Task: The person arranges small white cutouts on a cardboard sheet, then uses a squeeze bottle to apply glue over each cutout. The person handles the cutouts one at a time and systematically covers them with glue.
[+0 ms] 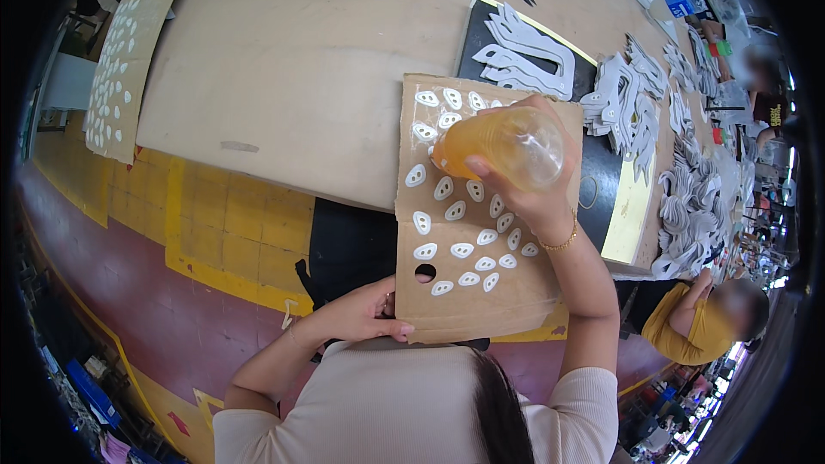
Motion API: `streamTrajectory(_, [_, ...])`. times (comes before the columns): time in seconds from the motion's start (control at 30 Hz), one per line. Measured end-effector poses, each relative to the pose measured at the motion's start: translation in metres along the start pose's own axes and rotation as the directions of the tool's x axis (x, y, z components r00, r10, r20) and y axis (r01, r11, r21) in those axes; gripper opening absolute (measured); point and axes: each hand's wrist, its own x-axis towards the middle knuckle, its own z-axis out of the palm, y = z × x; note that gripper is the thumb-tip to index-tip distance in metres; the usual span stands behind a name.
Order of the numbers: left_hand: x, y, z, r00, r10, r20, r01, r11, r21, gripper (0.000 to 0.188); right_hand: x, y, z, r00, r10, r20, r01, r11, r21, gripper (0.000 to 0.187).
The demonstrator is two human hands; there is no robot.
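Here, bottle (503, 144) lengthwise leftward, nozzle on cardboard (464, 292)

Bare tan wooden tabletop (292, 69) left of brown cardboard sheet w/ white oval pieces (468, 271): free passage; right side blocked by stacked white cut-out shapes (632, 103) on black mat (601, 180); far-left edge taken by second brown cardboard sheet w/ ovals (120, 69).

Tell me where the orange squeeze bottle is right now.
In the head view, the orange bottle sits right of centre, gripped in the right hand, tipped over the upper part of the cardboard sheet of small white pieces.
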Motion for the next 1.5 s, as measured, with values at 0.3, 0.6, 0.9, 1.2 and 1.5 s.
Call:
streamTrajectory(0.3, [-0.001,0.003,0.001,1.0,-0.022,-0.022,0.022,1.0,-0.006,0.07,0.018,-0.003,0.001,0.999,-0.019,0.049,0.022,0.997,-0.076,0.028])
streamTrajectory(0.6, [0.0,0.0,-0.001,1.0,-0.031,-0.002,0.031,0.999,-0.008,0.07,0.011,-0.012,-0.005,0.927,0.374,0.027,-0.368,0.893,0.257,0.032])
streamTrajectory(0.9, [0.0,0.0,-0.001,1.0,-0.024,-0.015,0.024,1.0,-0.002,0.07,0.002,0.002,0.006,0.912,0.406,0.05,-0.403,0.872,0.278,0.029])
streamTrajectory(1.2, [0.0,0.001,-0.001,0.999,-0.033,0.002,0.033,0.999,-0.012,0.068,-0.009,-0.004,0.004,0.926,0.374,0.056,-0.378,0.905,0.194,0.032])
streamTrajectory(1.5, [-0.001,0.002,0.0,1.0,-0.018,0.01,0.017,1.0,0.023,0.068,-0.007,-0.011,0.018,0.994,0.061,0.088,-0.073,0.988,0.135,0.028])
